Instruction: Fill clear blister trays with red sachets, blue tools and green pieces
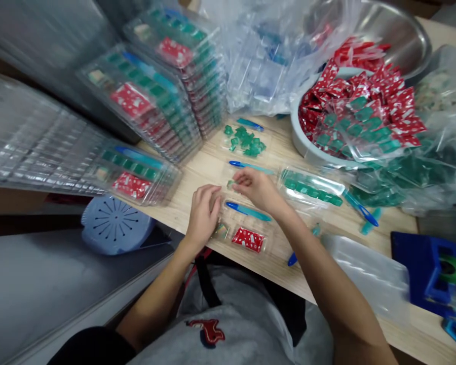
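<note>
My right hand reaches over a clear plastic tray, its fingertips pinched at a small pale block that they partly cover. My left hand rests at the trays' left side, fingers loosely bent and thumb apart, with nothing visible in it. Just below lies another clear tray holding a blue pen-shaped tool, a red patterned packet and a small pale square piece. A second blue pen-shaped tool lies beyond my right hand. Farther back is a heap of green pieces.
Filled clear packs stand in stacks at the left, beside a smaller stack. A round tub of red packets stands back right, near a steel bowl. A tray with green pieces and a blue tape dispenser are rightward.
</note>
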Motion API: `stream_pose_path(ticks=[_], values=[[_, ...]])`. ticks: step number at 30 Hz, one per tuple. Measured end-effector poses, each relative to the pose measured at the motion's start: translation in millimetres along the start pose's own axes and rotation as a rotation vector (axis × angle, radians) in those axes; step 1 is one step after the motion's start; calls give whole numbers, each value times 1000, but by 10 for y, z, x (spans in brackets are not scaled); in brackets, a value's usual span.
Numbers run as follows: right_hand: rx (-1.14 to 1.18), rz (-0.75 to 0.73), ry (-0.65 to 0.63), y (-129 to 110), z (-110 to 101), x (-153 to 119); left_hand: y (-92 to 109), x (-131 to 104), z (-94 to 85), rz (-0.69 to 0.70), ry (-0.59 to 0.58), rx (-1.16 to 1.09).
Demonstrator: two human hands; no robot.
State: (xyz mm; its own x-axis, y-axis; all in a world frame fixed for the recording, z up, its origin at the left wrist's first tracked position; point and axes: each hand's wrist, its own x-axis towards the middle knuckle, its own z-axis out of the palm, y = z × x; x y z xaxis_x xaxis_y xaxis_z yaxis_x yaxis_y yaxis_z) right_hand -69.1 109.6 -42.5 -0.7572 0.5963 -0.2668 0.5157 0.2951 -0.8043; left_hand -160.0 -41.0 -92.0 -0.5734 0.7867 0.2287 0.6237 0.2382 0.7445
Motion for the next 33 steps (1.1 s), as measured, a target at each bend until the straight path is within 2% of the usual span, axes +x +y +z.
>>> stream_pose_path(ticks=[4, 11, 17, 22, 28, 31, 33], values=[[-131, 26, -22, -62, 139, 202, -51, 52, 73, 16, -41, 22], [-362, -1, -54, -227, 163, 180, -70, 91, 53, 19, -67, 1], [-466, -68, -95, -173, 198, 219, -74, 117, 37, 24, -82, 4], [-526, -58, -50, -133, 211, 187, -66, 114, 27, 29, -91, 37], [-545, 12, -10, -264, 261, 171, -76, 163, 27, 29, -108, 54], [-503, 22, 0, -284, 164, 166, -62, 165, -58, -18, -111, -26], [-432, -6, 66, -309, 116, 68, -56, 72, -199, -103, -100, -124]])
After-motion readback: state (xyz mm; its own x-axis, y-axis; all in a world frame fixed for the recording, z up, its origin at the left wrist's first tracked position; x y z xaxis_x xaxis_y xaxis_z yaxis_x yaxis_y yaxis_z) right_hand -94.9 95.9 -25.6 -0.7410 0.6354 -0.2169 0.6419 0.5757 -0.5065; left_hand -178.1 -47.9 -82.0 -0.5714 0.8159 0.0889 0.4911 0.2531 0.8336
